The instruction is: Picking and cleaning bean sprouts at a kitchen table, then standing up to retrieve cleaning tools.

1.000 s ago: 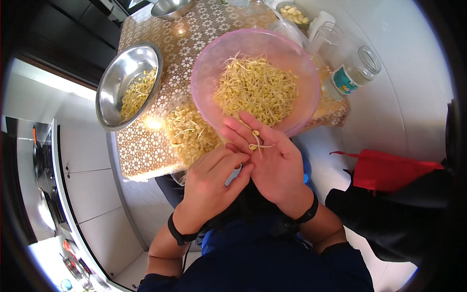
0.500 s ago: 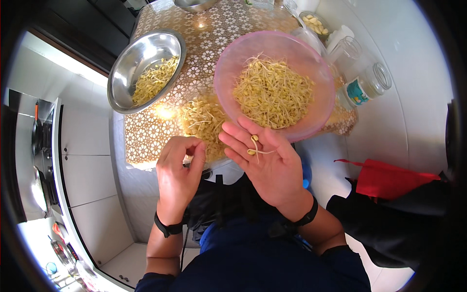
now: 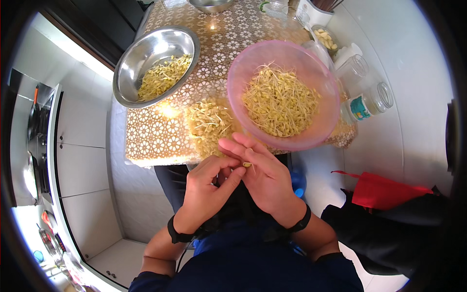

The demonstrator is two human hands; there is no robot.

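Note:
My left hand [image 3: 206,190] and my right hand [image 3: 260,175] meet just below the near edge of the patterned table [image 3: 160,131]. Their fingertips pinch a small bean sprout [image 3: 246,165] between them. A pink plastic bowl [image 3: 318,82] full of pale bean sprouts stands right above my right hand. A loose pile of sprouts [image 3: 209,124] lies on the table beside that bowl, above my left hand. A steel bowl [image 3: 131,68] holding some sprouts stands at the far left of the table.
Glass jars [image 3: 372,100] and a small container of pale pieces [image 3: 325,39] crowd the table's right side by a white wall. Another steel bowl [image 3: 211,5] sits at the far edge. A red bag [image 3: 384,192] lies at right. White cabinets [image 3: 80,160] run along the left.
My left hand, out by the sprout pile half a second ago, has come back to my right hand, and both now pinch a sprout. The view has shifted down slightly.

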